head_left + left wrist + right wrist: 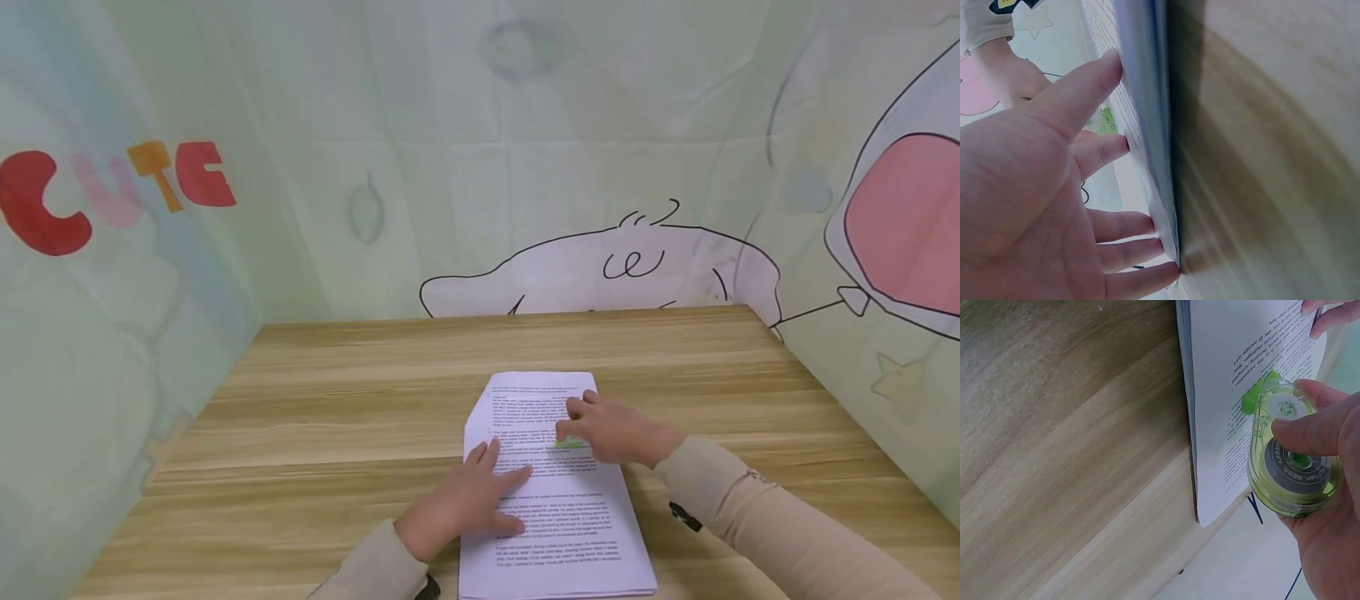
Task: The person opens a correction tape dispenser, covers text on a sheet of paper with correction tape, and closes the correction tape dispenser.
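A stack of printed paper sheets [555,579] lies on the wooden table. My left hand [474,502] rests on its left part with fingers spread and fairly straight; in the left wrist view the fingertips press along the stack's edge. Over the upper right of the top sheet, my right hand [618,429] holds a clear green correction tape dispenser [1294,478] between thumb and fingers. Its tip points at the printed lines, beside a bright green cap [1252,400]. From the head view the right hand hides most of the dispenser.
The light wooden table [315,417] extends around the stack to both sides and behind it. A fabric backdrop [337,167] with cartoon drawings and red and orange letters stands along the back and both sides.
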